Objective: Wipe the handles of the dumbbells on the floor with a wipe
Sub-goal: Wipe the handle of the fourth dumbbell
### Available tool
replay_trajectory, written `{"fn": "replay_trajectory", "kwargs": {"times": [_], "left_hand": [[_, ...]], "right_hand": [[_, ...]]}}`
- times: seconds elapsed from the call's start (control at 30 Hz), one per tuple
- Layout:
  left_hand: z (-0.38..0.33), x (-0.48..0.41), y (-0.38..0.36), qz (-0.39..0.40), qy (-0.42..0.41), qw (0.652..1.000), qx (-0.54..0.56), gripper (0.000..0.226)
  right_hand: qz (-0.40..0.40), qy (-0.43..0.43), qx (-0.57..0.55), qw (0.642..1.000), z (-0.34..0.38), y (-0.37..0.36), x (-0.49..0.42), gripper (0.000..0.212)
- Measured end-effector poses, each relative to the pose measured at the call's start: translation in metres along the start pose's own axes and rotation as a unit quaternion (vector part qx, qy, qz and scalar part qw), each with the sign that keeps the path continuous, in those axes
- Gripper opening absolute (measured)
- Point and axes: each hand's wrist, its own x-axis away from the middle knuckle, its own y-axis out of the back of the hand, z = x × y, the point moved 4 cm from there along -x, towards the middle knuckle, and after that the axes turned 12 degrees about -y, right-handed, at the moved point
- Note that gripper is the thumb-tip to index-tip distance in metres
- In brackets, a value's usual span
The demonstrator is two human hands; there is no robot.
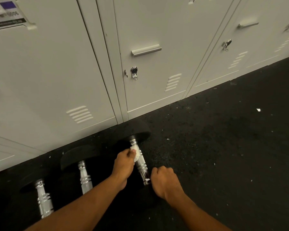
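Three dumbbells with black heads and chrome handles lie side by side on the dark floor by the lockers. My left hand [123, 165] pinches a white wipe [135, 152] and holds it against the chrome handle of the right dumbbell [141, 164]. My right hand [165, 182] sits at the near end of that dumbbell with curled fingers, on its black near head, which it mostly hides. The middle dumbbell [84, 177] and the left dumbbell [43, 200] lie untouched; my left forearm crosses over their near ends.
A row of pale grey lockers [148, 50] with handles and locks stands right behind the dumbbells. The black rubber floor [223, 147] stretches to the right, dotted with small white scraps.
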Motion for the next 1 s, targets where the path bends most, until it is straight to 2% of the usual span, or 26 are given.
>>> {"fn": "replay_trajectory", "kwargs": {"times": [0.13, 0.23, 0.33, 0.47, 0.63, 0.9, 1.0], "left_hand": [[0.0, 0.029, -0.005, 0.043, 0.009, 0.993, -0.106, 0.032], [0.007, 0.048, -0.011, 0.097, 0.037, 0.986, -0.131, 0.034], [0.012, 0.052, -0.014, 0.11, 0.06, 0.98, -0.152, 0.031], [0.016, 0.048, -0.014, 0.071, 0.085, 0.986, -0.121, 0.029], [0.007, 0.031, -0.011, -0.013, 0.089, 0.994, -0.064, 0.032], [-0.026, -0.006, 0.001, -0.125, 0.073, 0.987, -0.063, 0.032], [-0.036, -0.009, 0.003, -0.139, 0.077, 0.985, -0.064, 0.031]], "right_hand": [[-0.006, -0.002, 0.016, 1.0, 0.002, 0.0, 0.0, 0.038], [-0.016, 0.007, 0.044, 0.999, 0.002, 0.001, 0.003, 0.036], [-0.025, 0.009, 0.063, 0.998, 0.002, 0.0, 0.002, 0.034], [-0.024, 0.013, 0.063, 0.998, 0.002, -0.001, 0.001, 0.034], [-0.016, 0.013, 0.054, 0.998, 0.001, 0.0, 0.001, 0.034], [-0.007, 0.018, 0.036, 0.999, 0.003, 0.002, 0.003, 0.034], [-0.007, 0.022, 0.038, 0.999, 0.005, 0.002, 0.005, 0.034]]}}
